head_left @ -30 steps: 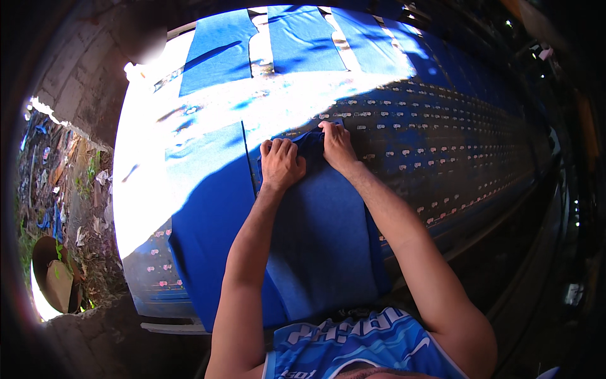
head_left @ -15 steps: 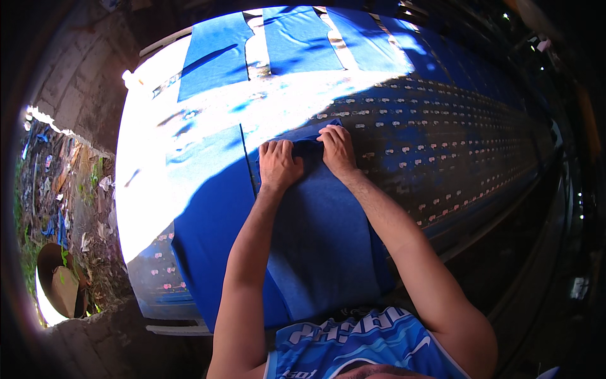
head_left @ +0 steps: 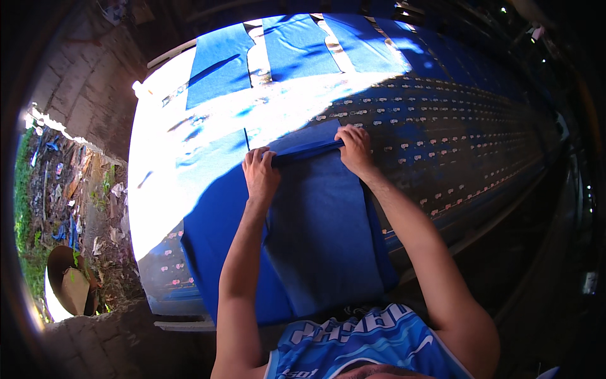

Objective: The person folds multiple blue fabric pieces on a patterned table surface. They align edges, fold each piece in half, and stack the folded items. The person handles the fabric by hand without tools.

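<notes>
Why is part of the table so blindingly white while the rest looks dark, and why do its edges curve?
Head view: hard sunlight blows out the left part of the table to white glare; the blue cloth under the left hand and right hand lies in deep shadow; the fisheye lens bends straight edges toward the rim, and the corners go black.

Long tabletop (head_left: 480,145) covered in blue sheeting with rows of small pale printed marks, running to upper right of frame. Three blue fabric panels (head_left: 221,60) laid flat at top centre, half sunlit. Brick wall (head_left: 76,88) upper left; littered ground (head_left: 76,202) at left edge.
</notes>
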A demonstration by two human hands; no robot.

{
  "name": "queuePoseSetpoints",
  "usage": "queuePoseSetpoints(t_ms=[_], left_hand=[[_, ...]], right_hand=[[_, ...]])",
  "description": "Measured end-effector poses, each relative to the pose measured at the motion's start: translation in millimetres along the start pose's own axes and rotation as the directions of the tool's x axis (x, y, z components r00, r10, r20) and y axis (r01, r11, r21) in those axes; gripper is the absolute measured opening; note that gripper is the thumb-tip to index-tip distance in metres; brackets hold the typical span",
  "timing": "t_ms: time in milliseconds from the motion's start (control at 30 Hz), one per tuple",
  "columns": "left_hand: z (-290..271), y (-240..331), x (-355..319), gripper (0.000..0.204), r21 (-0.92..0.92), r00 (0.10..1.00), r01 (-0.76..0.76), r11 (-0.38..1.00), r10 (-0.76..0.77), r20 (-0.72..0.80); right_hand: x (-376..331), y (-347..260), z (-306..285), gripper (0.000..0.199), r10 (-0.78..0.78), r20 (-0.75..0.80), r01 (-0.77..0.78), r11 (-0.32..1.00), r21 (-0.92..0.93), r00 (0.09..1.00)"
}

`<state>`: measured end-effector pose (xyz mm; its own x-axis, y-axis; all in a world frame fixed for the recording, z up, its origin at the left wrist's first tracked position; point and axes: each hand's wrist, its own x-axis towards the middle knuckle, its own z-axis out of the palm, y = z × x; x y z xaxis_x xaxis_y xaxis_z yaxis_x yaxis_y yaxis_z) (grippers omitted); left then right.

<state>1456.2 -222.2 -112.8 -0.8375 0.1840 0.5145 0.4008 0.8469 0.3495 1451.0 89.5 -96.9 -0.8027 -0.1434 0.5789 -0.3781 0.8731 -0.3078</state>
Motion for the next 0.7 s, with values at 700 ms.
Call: queuePoseSetpoints(t_ms=[700], left_hand=[[-229, 204, -141, 0.051, -0.424, 0.885, -0.464, 0.777, 0.427, -0.185]], right_hand=[[-167, -67, -259, 0.034, -0.083, -0.350, 0.276, 0.790, 0.547, 0.933]])
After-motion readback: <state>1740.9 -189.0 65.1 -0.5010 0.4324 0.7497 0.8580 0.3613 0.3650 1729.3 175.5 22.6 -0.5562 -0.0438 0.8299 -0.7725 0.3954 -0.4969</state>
